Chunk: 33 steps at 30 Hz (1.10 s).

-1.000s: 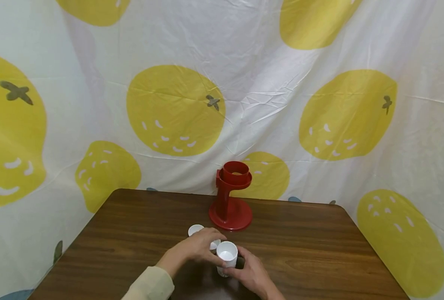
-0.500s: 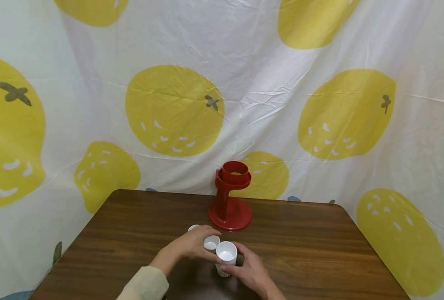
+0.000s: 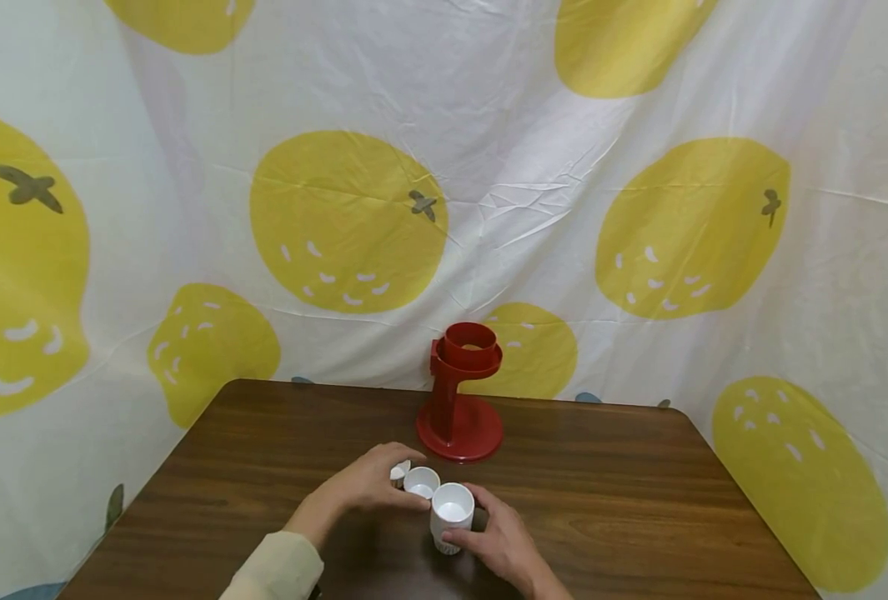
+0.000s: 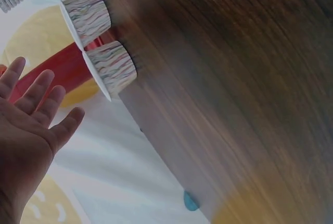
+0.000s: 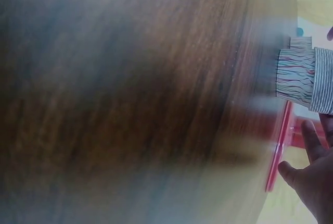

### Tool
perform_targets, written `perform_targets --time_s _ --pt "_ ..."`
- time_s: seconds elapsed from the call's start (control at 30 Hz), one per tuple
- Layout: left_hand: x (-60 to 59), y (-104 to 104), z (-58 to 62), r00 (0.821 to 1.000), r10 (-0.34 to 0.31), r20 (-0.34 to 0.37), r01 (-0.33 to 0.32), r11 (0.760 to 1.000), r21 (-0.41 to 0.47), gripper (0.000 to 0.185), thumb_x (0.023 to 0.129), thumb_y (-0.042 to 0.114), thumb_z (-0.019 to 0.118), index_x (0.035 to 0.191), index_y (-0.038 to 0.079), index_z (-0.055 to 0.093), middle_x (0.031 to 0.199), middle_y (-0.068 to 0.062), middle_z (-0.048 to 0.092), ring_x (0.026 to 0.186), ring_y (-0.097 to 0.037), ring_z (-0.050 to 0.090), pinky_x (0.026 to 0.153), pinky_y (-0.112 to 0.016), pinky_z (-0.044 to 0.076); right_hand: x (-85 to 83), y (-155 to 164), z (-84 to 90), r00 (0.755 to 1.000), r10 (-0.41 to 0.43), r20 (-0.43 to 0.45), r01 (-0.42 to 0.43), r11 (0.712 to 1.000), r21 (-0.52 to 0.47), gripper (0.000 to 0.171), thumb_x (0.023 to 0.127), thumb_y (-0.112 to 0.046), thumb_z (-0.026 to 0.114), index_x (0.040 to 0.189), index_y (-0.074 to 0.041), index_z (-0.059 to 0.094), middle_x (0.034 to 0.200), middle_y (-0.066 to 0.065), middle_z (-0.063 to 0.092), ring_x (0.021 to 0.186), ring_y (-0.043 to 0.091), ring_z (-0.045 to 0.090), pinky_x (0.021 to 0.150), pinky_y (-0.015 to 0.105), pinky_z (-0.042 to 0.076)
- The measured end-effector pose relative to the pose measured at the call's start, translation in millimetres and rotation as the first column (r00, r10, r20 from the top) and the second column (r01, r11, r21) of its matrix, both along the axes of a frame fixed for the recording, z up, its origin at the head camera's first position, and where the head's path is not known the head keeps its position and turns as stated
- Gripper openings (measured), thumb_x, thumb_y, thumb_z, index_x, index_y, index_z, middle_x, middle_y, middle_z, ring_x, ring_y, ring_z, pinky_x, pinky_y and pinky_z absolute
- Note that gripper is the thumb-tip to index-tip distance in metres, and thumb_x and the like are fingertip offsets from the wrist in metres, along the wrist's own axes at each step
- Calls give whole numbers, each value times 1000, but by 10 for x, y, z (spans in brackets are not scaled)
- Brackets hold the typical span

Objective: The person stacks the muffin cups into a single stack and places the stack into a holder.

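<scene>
My right hand (image 3: 499,537) grips a stack of paper cups (image 3: 452,521) upright near the middle of the table, thumb in front and fingers behind. In the right wrist view, the stack (image 5: 295,75) shows a streaky printed side and many layered rims. Just left of it stands a single paper cup (image 3: 421,482), white inside. Another paper cup (image 3: 399,472) beyond that is partly hidden by my left hand (image 3: 364,483). That hand's fingers are spread around the two cups, its thumb tip close to the stack. In the left wrist view its fingers look extended, apart from both cups (image 4: 110,67).
Behind the cups, a red stand (image 3: 454,425) with a ring-shaped holder on top rises from a round base. The brown wooden table (image 3: 624,492) ends at a white curtain (image 3: 504,158) printed with yellow fruit.
My left hand has drawn leftward, away from the stack, and more of the middle cup shows. The right hand and its stack have stayed in place.
</scene>
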State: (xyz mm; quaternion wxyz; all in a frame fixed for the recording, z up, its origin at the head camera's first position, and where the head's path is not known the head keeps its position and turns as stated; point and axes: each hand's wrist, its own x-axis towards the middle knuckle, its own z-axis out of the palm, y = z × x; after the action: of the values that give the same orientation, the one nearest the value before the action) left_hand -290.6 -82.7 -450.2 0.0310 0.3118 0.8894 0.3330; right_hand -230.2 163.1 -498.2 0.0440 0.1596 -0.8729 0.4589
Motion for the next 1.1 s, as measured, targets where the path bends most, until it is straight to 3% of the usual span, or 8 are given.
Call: perform_targets --time_s 0.4,0.7,1.1 --pt "-126 -205 -63 998 66 -23 -63 993 95 63 82 38 78 127 -3 61 122 -19 62 115 -38 56 99 -53 43 -8 -9 -23 1000 -11 1 11 1000 -1 65 75 -39 86 129 -12 62 116 -1 68 110 23 59 97 49 43" --pt "-199 -323 -112 979 189 74 -196 976 98 63 85 36 78 132 0 58 130 -19 60 125 -39 51 104 -55 40 -8 -14 -30 1000 -18 -1 18 1000 -2 64 74 -39 86 128 -12 63 115 -1 68 109 22 60 96 49 44" --pt "-288 -380 -291 960 249 127 -264 956 127 72 80 33 82 135 -4 54 132 -22 58 126 -40 50 105 -54 38 -15 -21 -51 1000 -28 0 28 1000 -8 65 74 -38 86 128 -12 63 115 -1 68 110 23 60 97 49 43"
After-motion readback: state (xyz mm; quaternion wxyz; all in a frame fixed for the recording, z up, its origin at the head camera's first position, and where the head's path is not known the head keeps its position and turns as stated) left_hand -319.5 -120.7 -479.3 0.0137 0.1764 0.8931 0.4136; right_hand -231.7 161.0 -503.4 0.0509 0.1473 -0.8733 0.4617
